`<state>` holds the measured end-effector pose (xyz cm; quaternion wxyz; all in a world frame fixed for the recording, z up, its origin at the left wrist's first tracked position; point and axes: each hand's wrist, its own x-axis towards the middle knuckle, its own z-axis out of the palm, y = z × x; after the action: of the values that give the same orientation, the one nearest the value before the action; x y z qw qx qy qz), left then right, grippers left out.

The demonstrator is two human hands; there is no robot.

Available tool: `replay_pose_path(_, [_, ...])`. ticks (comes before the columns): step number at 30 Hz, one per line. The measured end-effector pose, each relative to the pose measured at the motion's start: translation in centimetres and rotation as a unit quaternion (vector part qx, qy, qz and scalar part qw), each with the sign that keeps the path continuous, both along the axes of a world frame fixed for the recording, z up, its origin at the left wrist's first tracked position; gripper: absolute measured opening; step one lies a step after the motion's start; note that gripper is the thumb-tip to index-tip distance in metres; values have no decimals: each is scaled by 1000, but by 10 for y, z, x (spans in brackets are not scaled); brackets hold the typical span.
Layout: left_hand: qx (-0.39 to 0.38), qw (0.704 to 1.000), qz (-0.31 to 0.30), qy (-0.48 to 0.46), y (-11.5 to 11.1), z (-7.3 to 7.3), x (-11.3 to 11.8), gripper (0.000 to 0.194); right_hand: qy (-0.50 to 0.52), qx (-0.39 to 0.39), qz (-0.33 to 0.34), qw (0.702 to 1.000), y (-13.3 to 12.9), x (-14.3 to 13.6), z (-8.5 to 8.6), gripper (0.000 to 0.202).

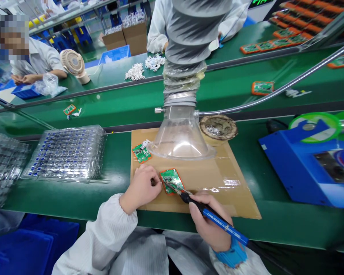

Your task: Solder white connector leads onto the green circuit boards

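A green circuit board with an orange edge lies on the cardboard sheet in front of me. My right hand is wrapped around a blue and black soldering iron, its metal tip over the left middle part of that board. At the board's left edge, my left hand has its fingers curled in a pinch; whatever they hold is hidden. Just beyond the left hand rests a second circuit board with a white part at its upper right corner. A clear fume hood hangs just past both boards.
Cardboard covers the middle of the green bench. Clear plastic trays are stacked at left. A round dark-crusted dish sits behind the hood, and a blue machine stands at right. Beyond runs a green conveyor; co-workers sit across it.
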<state>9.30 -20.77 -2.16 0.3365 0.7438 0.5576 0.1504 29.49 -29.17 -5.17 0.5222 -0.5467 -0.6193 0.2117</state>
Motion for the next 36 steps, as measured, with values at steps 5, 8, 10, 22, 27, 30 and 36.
replay_pose_path(5, [1, 1000, -3, 1, 0, 0, 0, 23, 3, 1, 2, 1000, 0, 0, 0, 6])
replay_pose_path(8, [6, 1000, -4, -1, 0, -1, 0, 22, 8, -2, 8, 1000, -1, -1, 1, 5])
replay_pose_path(10, [8, 1000, -4, -3, 0, -1, -1, 22, 8, -3, 5, 1000, -1, -1, 0, 4])
replay_pose_path(22, [4, 1000, -9, -1, 0, 0, -1, 23, -1, 3, -5, 1000, 1, -1, 2, 4])
replay_pose_path(27, [3, 1000, -7, 1, 0, -2, -2, 23, -2, 10, 2, 1000, 0, -1, 1, 5])
replay_pose_path(30, [1, 1000, -7, 2, 0, -1, -1, 23, 10, 7, -12, 1000, -4, 2, -4, 3])
replay_pose_path(36, [0, 1000, -4, 2, 0, 1, -1, 23, 71, -6, -147, 987, 3, 32, -14, 10])
